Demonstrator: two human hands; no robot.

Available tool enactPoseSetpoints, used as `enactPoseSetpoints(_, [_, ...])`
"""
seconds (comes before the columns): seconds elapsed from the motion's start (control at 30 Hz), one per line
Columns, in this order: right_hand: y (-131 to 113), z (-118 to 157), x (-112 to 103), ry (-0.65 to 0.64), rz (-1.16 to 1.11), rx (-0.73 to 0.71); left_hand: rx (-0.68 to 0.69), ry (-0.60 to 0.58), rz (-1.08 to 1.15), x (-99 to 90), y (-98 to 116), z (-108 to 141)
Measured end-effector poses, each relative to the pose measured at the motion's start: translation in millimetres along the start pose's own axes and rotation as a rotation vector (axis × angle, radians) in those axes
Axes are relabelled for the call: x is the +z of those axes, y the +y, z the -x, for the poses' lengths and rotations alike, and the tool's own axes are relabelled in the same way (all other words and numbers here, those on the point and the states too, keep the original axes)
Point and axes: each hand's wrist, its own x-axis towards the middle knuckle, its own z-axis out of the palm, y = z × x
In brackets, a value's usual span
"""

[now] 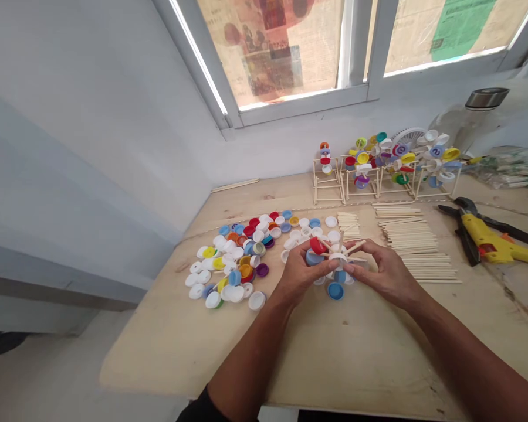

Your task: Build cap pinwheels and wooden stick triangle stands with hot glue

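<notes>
Between my two hands is a small wheel of wooden sticks and bottle caps (pixel 338 258), held above the table. Its white cap hub has sticks fanning out, with a red cap and blue caps on some of them. My left hand (pixel 300 271) is closed on its left side, the thumb against the hub. From the right, my right hand (pixel 381 271) pinches it, fingertips at the sticks and hub. Some sticks at the upper right carry no cap. Loose bottle caps (pixel 257 300) in many colours lie to the left of my hands. Fingers partly hide the wheel.
Finished-looking stick frames with cap wheels (pixel 363 170) stand along the wall. Rows of wooden sticks (pixel 416 243) lie right of my hands. Farther right are a yellow glue gun (pixel 488 234), black-handled pliers (pixel 466 243), a glass bottle (pixel 475 117) and a plastic bag (pixel 510 164).
</notes>
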Motion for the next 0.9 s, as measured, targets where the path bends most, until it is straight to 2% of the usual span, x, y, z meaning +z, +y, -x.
enactPoseSetpoints(0.17, [-1, 1, 2, -0.006, -0.111, 0.074, -0.006, -0.035, 0.056, 0.0, -2, 0])
enactPoseSetpoints(0.33, [0, 2, 6, 0.046, -0.226, 0.119, -0.015, -0.08, 0.15, 0.7, -3, 0])
enactPoseSetpoints(0.63, [3, 2, 15, 0.126, -0.271, 0.103, -0.032, -0.068, 0.229, 1.4, -7, -2])
enactPoseSetpoints(0.8, [3, 3, 16, 0.089, -0.282, 0.12, -0.028, -0.087, 0.224, 0.4, -11, -3])
enactPoseSetpoints(0.9, [1, 2, 11, 0.052, -0.242, 0.099, -0.019, -0.034, 0.232, 0.2, -10, -4])
